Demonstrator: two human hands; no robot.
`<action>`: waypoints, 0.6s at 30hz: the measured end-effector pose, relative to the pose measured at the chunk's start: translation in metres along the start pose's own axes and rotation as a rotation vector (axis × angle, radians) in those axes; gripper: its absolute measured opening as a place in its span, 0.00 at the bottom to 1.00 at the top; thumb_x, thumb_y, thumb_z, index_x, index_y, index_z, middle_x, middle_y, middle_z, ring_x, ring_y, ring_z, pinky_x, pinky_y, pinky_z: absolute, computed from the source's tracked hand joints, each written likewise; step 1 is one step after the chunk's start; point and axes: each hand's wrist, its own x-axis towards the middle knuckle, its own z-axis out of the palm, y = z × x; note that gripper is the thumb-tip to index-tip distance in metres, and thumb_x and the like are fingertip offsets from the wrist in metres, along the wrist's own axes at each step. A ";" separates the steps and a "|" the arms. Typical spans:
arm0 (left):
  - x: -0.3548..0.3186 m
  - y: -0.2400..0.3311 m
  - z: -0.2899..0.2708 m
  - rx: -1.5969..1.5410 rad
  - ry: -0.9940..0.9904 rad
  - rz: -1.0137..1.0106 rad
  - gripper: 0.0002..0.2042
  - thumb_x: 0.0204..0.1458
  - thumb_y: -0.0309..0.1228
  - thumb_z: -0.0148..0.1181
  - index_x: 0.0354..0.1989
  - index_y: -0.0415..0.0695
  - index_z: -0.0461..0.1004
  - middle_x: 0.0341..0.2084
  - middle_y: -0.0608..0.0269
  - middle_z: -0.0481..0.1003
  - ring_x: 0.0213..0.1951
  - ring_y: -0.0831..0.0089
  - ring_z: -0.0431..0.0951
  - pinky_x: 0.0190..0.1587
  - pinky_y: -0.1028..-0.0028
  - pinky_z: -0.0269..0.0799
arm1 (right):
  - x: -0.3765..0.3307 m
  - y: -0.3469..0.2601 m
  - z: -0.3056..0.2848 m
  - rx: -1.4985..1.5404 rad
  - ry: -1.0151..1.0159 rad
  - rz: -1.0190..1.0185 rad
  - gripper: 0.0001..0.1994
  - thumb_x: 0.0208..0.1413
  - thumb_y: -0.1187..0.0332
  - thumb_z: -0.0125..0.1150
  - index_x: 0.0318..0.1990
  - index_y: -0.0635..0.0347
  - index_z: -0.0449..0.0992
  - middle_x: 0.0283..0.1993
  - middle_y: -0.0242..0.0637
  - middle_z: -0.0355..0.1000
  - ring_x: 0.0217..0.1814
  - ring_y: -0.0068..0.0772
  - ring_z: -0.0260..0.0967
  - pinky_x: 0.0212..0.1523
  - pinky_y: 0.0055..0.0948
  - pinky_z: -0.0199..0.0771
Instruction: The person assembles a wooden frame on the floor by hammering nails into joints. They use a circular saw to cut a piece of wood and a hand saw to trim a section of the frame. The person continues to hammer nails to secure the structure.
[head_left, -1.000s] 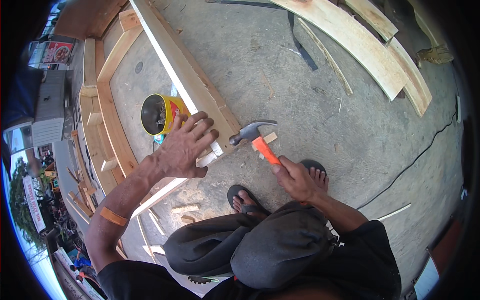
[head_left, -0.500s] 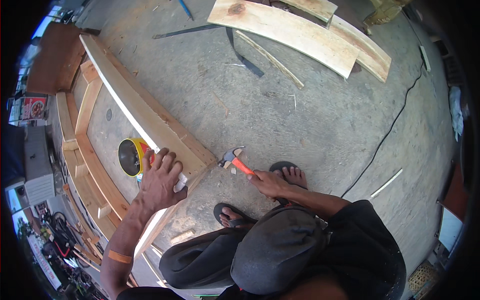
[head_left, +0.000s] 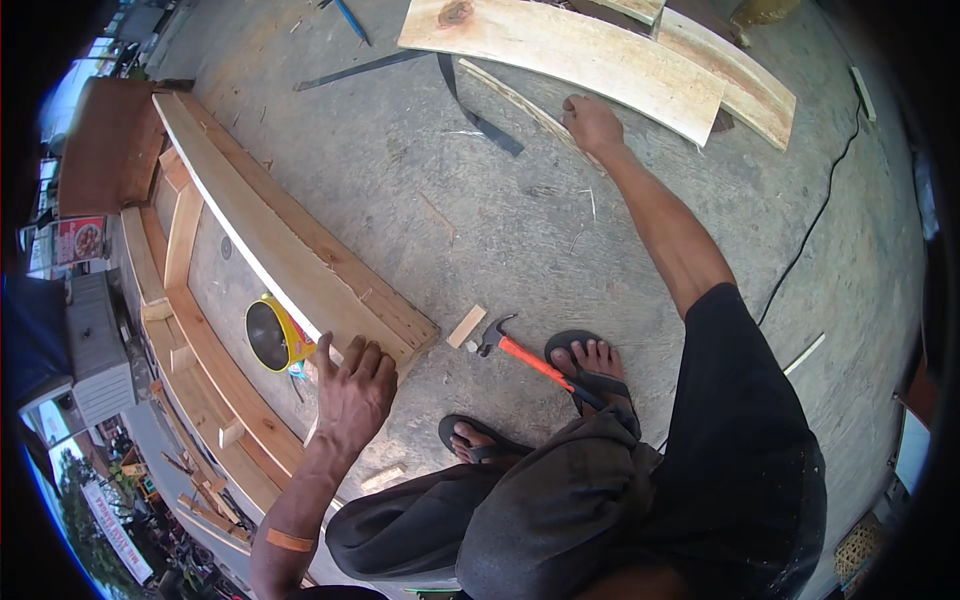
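My left hand (head_left: pixel 355 395) is bent over the near end of a long pale wooden board (head_left: pixel 290 240), part of a wooden frame, gripping its edge. Stretched far forward, my right hand (head_left: pixel 594 126) is closed beside a thin wooden strip (head_left: pixel 515 98) on the concrete. Its fingertips are partly hidden, so I cannot tell whether it holds anything. A claw hammer (head_left: pixel 535 362) with an orange handle lies on the ground by my right foot. Near its head is a small wood block (head_left: pixel 466 326).
Curved planks (head_left: pixel 570 55) lie at the far side. A black strap (head_left: pixel 465 105) is on the floor left of the thin strip. Beside the board stands a yellow tin (head_left: pixel 268 335). A black cable (head_left: pixel 815 225) runs along the right.
My right hand has let go of the hammer, now on the ground, and moved forward to the thin strip. A whitish thing by my left thumb no longer shows.
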 end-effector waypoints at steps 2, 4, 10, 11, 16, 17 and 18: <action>0.008 0.004 -0.012 -0.156 -0.005 -0.042 0.08 0.49 0.31 0.68 0.36 0.45 0.79 0.39 0.61 0.82 0.50 0.65 0.79 0.65 0.47 0.58 | 0.018 -0.015 0.004 -0.143 -0.122 -0.076 0.13 0.57 0.64 0.58 0.48 0.55 0.78 0.52 0.44 0.77 0.57 0.50 0.74 0.53 0.49 0.77; 0.027 0.006 -0.028 -0.294 0.082 -0.148 0.07 0.52 0.31 0.66 0.37 0.44 0.80 0.38 0.60 0.82 0.48 0.65 0.80 0.64 0.52 0.62 | 0.018 -0.013 0.008 -0.315 -0.106 -0.233 0.12 0.59 0.69 0.53 0.48 0.62 0.77 0.52 0.50 0.77 0.56 0.52 0.75 0.53 0.52 0.77; 0.076 -0.002 -0.046 -0.883 0.158 -0.600 0.10 0.60 0.31 0.62 0.46 0.39 0.79 0.36 0.58 0.82 0.43 0.68 0.81 0.50 0.69 0.74 | -0.064 -0.056 -0.006 0.459 0.062 -0.093 0.13 0.67 0.63 0.50 0.47 0.64 0.73 0.40 0.48 0.78 0.42 0.48 0.79 0.43 0.48 0.77; 0.079 -0.001 -0.038 -1.001 0.161 -0.664 0.12 0.61 0.31 0.62 0.49 0.40 0.78 0.36 0.58 0.81 0.43 0.71 0.81 0.49 0.70 0.74 | -0.104 -0.084 -0.014 0.726 -0.044 -0.048 0.12 0.68 0.63 0.51 0.46 0.64 0.72 0.37 0.47 0.78 0.37 0.45 0.79 0.41 0.45 0.77; 0.131 0.039 0.005 -1.379 0.090 -0.639 0.13 0.61 0.32 0.61 0.52 0.43 0.77 0.36 0.56 0.81 0.38 0.70 0.82 0.44 0.68 0.76 | -0.221 -0.112 -0.033 1.001 -0.261 -0.073 0.07 0.64 0.73 0.57 0.46 0.64 0.69 0.36 0.44 0.76 0.34 0.40 0.77 0.41 0.38 0.77; 0.139 0.048 0.015 -1.246 0.084 -0.575 0.12 0.61 0.32 0.62 0.50 0.43 0.78 0.36 0.54 0.82 0.36 0.66 0.83 0.42 0.66 0.77 | -0.228 -0.107 -0.031 0.949 -0.269 -0.116 0.08 0.64 0.73 0.57 0.46 0.64 0.68 0.36 0.44 0.76 0.35 0.41 0.77 0.41 0.38 0.77; 0.145 0.055 0.025 -1.116 0.082 -0.509 0.11 0.60 0.32 0.62 0.49 0.43 0.79 0.36 0.52 0.82 0.35 0.63 0.83 0.41 0.65 0.77 | -0.231 -0.101 -0.031 0.895 -0.275 -0.158 0.08 0.63 0.73 0.58 0.47 0.64 0.68 0.36 0.45 0.76 0.36 0.42 0.77 0.41 0.39 0.76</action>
